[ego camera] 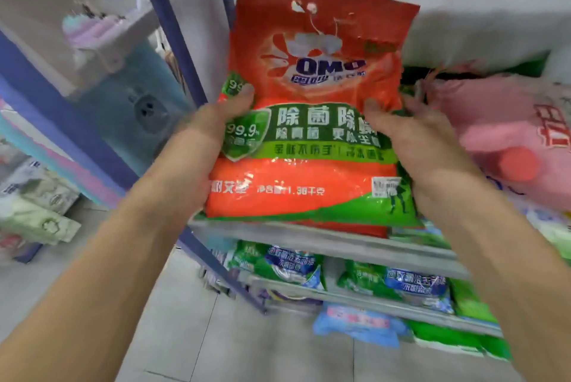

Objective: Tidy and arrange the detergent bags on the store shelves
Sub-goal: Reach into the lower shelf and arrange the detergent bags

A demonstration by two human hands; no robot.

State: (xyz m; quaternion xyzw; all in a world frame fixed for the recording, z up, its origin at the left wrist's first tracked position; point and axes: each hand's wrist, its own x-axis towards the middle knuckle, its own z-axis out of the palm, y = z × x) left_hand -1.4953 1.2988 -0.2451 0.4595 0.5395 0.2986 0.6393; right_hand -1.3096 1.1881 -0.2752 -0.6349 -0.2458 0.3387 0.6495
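While left hand [213, 117] and right hand [412, 125] hold red OMO bag [312, 165] | fingers [244, 96] pinching its sides | lower shelf [370, 304]: green bags [278, 262]

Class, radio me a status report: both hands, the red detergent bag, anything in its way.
Left hand and right hand both grip the red detergent bag, thumbs in front. Bag upright at the shelf edge. Pink bag crowds its right side.
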